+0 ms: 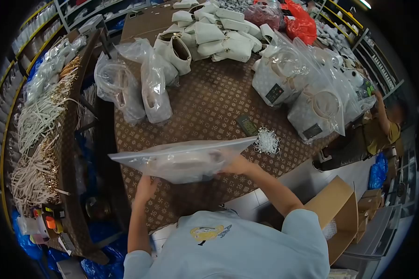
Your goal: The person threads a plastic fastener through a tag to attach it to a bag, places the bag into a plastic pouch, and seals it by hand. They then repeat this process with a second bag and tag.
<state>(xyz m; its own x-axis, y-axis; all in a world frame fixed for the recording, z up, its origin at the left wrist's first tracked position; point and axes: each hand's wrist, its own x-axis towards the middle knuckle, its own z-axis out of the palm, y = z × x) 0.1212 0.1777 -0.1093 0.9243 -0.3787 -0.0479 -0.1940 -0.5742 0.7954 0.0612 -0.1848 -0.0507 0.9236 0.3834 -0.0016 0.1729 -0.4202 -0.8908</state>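
A clear plastic bag [186,160] with a pale handbag inside is held up in front of my body, over the brown patterned table [205,102]. My left hand [146,187] is at the bag's lower left side, its fingers partly behind the plastic. At the right end, my right hand [235,164] grips the bag's side. Just beyond that hand lie a pile of thin white strings [267,141] and a dark green card pack [247,125].
Bagged handbags [312,111] stand at the right, others [158,88] at the left. White pouches [223,37] are heaped at the back. Straps [42,121] cover a left side table. Another person [381,125] is at the far right. An open cardboard box [335,214] stands lower right.
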